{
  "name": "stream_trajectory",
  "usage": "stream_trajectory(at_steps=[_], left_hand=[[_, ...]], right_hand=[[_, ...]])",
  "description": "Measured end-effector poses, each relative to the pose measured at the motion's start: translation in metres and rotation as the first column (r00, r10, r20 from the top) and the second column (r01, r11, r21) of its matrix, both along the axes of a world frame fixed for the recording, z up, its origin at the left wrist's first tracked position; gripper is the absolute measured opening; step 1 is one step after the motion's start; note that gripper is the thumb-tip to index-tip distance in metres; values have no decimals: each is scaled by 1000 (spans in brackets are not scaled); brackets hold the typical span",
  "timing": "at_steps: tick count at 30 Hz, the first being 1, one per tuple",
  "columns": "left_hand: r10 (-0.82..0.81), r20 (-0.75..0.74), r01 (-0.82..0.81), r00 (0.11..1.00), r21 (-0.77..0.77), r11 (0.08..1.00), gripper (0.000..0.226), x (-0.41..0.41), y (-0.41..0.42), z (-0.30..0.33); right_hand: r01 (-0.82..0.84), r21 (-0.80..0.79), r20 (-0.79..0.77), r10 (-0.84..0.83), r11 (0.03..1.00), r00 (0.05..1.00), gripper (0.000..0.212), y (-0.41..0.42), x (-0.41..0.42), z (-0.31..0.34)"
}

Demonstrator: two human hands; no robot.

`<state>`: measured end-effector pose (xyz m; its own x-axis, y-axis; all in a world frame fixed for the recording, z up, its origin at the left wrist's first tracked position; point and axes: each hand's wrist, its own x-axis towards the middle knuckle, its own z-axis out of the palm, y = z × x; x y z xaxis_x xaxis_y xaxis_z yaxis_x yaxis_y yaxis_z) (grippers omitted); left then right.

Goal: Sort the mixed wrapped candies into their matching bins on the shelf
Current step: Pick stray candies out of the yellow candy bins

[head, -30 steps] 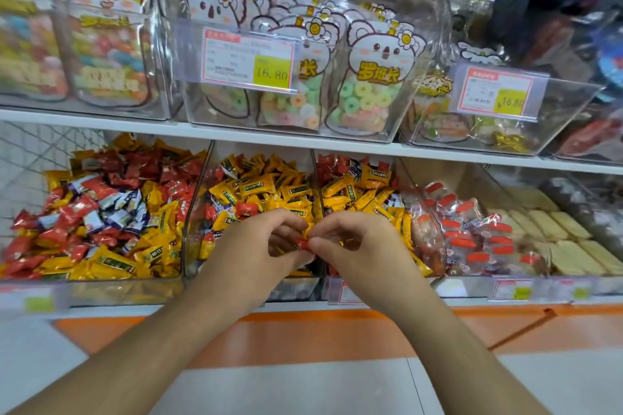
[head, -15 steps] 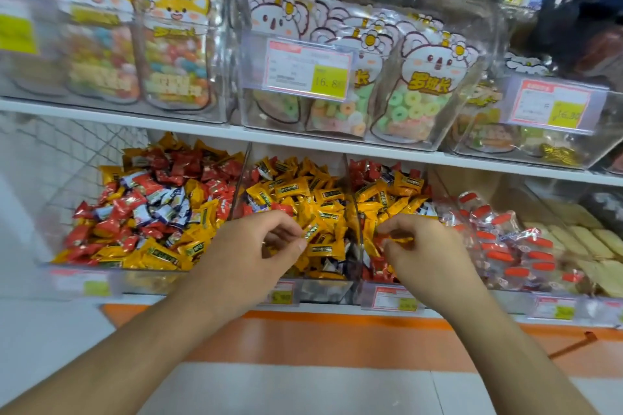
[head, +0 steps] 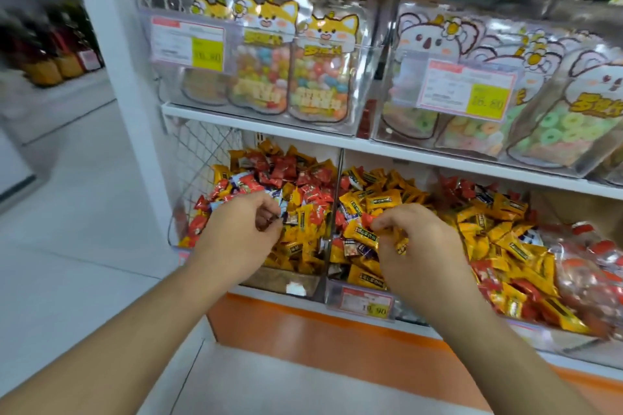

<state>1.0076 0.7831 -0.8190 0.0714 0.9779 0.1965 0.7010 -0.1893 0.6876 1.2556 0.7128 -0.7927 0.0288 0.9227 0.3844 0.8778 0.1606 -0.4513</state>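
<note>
A yellow candy [head: 362, 235] is pinched in the right hand [head: 416, 246] over the middle bin [head: 365, 301]; the left hand [head: 241, 236] is curled over the left bin [head: 286, 283], apparently pinching a wrapper; matching and dropping are called for next.

Both curled hands [head: 409, 239] over candy bins [head: 337, 286]

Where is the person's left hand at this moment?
In the head view, the left hand is left of centre, over the leftmost candy bin on the lower shelf, its curled fingertips among the mixed wrapped candies.
</note>
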Motion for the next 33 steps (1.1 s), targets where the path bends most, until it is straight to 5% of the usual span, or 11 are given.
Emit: stream_trajectory(at_steps=[6,13,23,33], left_hand=[[89,-180,-82,980,47,996,36,-44,20,-5],[-11,-295,-11,956,-71,997,71,-69,22,-23],[-3,-205,-18,979,-102,995,41,-59,28,-29],[39,-128,-33,991,51,998,18,-47,19,-13]], right_hand=[[-92,-8,22,93,996,995,24,19,-28,-10],[-146,-4,37,146,989,989,25,31,-47,-14],[-128,2,18,128,992,992,27,25,-47,-16],[-134,12,-20,134,991,991,24,20,-41,-9]])
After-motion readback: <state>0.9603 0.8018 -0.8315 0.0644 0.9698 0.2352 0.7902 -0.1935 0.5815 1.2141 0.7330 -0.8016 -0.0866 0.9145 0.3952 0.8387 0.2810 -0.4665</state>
